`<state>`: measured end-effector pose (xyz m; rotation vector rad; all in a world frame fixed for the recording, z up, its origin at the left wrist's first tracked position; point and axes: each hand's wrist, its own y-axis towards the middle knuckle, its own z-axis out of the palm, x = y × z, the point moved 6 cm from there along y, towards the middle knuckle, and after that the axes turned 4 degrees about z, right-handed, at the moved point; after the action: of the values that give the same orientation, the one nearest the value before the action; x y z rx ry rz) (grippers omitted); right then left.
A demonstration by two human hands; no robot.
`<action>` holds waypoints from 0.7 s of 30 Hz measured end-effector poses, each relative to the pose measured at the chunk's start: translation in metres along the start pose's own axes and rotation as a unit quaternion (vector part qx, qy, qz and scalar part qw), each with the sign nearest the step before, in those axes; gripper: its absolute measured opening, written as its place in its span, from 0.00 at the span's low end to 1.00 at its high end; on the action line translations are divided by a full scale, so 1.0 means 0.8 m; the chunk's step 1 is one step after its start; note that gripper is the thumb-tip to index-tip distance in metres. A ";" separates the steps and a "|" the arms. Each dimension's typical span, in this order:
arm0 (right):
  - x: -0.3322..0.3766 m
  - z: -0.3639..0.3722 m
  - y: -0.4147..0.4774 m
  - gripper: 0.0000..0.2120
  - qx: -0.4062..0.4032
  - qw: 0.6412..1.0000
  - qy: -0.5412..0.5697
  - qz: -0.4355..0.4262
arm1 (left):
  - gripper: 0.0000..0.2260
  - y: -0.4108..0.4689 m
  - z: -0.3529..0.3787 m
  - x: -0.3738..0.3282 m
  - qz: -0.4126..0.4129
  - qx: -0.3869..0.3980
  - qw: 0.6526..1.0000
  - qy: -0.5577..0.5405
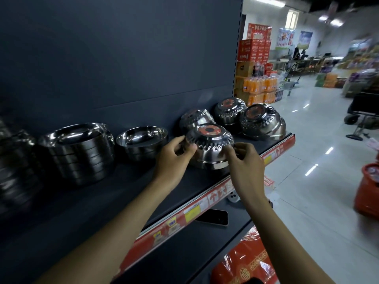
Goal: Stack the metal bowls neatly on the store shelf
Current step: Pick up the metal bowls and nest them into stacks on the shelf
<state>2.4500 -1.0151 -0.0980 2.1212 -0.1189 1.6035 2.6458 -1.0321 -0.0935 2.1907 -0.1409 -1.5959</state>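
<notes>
Head view: dark shelf [86, 203], glossy shop floor [307, 140].

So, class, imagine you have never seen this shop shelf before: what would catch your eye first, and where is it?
First, the upside-down metal bowl with a red label at the centre, gripped by the left hand and right hand on a short stack. Next, the tall stack of plain bowls to its left on the dark shelf, and the bright orange drink packs down the aisle.
</notes>
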 end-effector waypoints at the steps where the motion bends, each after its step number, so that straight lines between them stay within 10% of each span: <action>1: 0.005 0.002 -0.006 0.11 0.002 1.000 0.007 -0.002 | 0.16 -0.006 -0.011 -0.005 0.005 -0.010 1.000 -0.007; 21: 0.074 0.136 -0.149 0.34 0.278 0.943 0.138 -0.122 | 0.29 -0.171 -0.248 0.001 0.069 -0.139 0.986 0.068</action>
<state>2.6060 -0.9428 -0.1027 2.1475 0.7429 1.9119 2.8079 -0.8535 -0.0981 2.0173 -0.0250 -1.3013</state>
